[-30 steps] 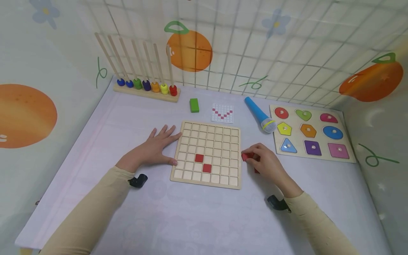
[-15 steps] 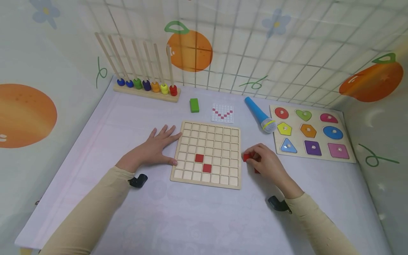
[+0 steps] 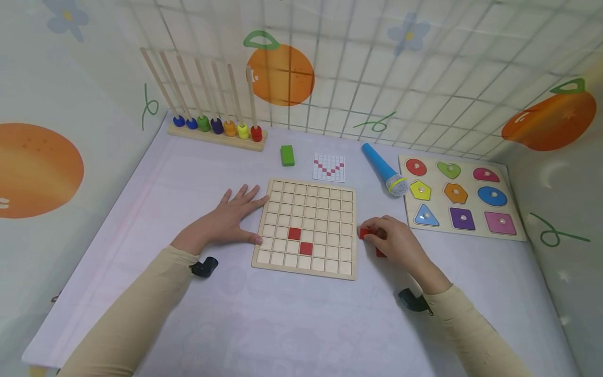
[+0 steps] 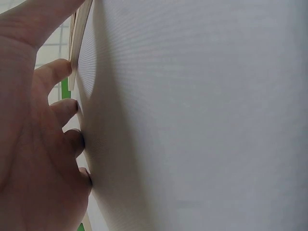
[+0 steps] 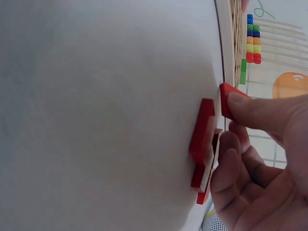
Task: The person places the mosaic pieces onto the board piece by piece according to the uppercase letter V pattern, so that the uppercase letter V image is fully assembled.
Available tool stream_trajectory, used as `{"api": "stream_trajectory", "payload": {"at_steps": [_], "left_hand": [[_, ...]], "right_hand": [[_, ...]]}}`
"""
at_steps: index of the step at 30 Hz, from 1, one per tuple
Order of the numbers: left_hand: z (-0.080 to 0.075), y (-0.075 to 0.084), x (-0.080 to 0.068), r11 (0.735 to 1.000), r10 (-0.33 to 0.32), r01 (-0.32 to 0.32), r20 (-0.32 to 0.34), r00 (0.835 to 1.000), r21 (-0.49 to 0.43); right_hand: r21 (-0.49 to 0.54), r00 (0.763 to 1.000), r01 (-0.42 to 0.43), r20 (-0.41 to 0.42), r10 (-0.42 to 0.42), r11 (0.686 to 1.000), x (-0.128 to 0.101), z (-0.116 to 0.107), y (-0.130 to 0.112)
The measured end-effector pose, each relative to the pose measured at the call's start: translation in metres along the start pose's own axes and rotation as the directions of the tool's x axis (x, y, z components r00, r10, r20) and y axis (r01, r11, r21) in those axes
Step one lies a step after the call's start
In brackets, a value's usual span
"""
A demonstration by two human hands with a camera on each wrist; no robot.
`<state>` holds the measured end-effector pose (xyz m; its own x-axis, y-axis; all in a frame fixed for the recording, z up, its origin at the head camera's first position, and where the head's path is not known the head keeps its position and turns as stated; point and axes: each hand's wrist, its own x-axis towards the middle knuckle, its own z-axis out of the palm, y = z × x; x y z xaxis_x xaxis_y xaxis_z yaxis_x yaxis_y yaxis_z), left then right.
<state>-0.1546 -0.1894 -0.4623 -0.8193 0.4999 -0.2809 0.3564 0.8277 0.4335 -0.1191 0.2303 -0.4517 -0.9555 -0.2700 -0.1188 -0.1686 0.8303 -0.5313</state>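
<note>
Right hand (image 3: 398, 243) is pinching a red tile (image 5: 230, 99) between thumb and fingers (image 5: 230, 147), just off the right edge of the grid board (image 3: 306, 230), with more red tiles (image 5: 202, 139) lying on the desk (image 3: 292, 319) under it. Left hand (image 3: 226, 220) is lying flat, fingers straight, touching the board's left edge

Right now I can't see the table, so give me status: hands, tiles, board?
Left hand flat, steadying grid board. Right hand pinching a red tile beside the board; more red tiles under it. Two tiles already seated. Nothing blocking.
</note>
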Motion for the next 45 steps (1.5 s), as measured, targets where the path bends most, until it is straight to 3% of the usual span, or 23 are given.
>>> {"api": "stream_trajectory", "payload": {"at_steps": [16,29,45], "left_hand": [[-0.002,0.001,0.000,1.000,-0.002,0.002,-0.007,1.000,-0.002],[-0.001,0.001,0.000,1.000,-0.004,0.004,-0.005,1.000,-0.004],[-0.001,0.001,0.000,1.000,-0.010,0.010,-0.004,1.000,-0.001]], "right_hand": [[0.032,0.999,-0.007,0.048,0.006,0.999,-0.002,-0.003,-0.001],[0.082,0.997,0.067,-0.038,-0.064,0.994,-0.001,-0.004,-0.006],[0.123,0.992,0.121,-0.044,-0.116,0.985,0.007,0.006,-0.025]]}}
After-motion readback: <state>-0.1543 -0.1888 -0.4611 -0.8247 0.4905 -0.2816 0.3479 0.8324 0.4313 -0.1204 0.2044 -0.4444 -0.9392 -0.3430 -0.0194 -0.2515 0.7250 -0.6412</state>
